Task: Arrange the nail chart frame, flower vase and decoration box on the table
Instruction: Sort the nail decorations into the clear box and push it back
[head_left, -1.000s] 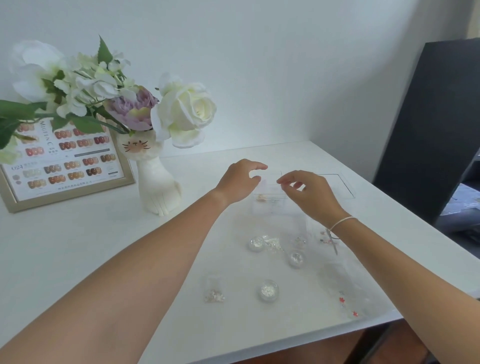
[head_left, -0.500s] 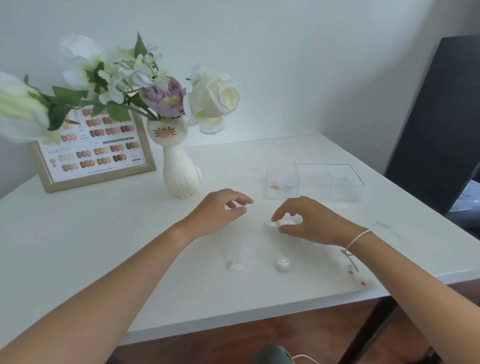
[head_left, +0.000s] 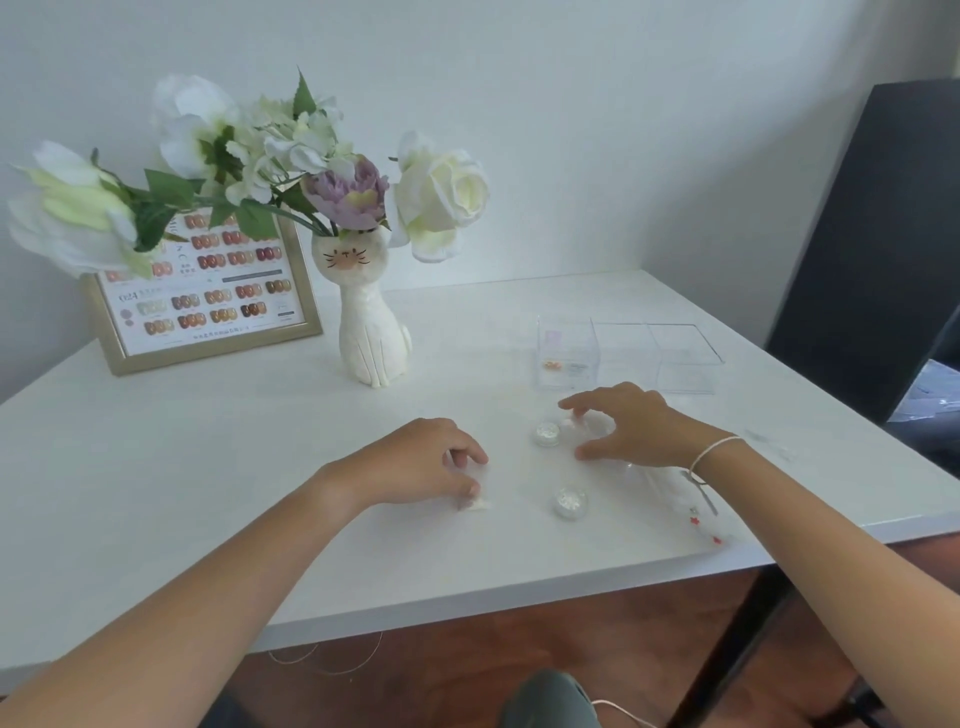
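The clear decoration box (head_left: 631, 358) sits just beyond the right hand's fingertips, lid open flat to its right; the cat-shaped flower vase (head_left: 369, 332) stands beyond the left hand (head_left: 421, 465), the nail chart frame (head_left: 208, 296) leaning behind the vase's flowers; the left fingers curl and pinch a small clear packet (head_left: 475, 503); the right hand (head_left: 628, 426) spreads its fingers over small glitter jars (head_left: 548, 434) on the white table (head_left: 156, 467).

Both forearms are bare, with no sleeves reaching into view. The right wrist wears a thin white cord bracelet (head_left: 714, 451), looped once, its loose ends hanging down below the wrist. At the bottom edge, a grey-green trouser knee (head_left: 550, 699) shows.
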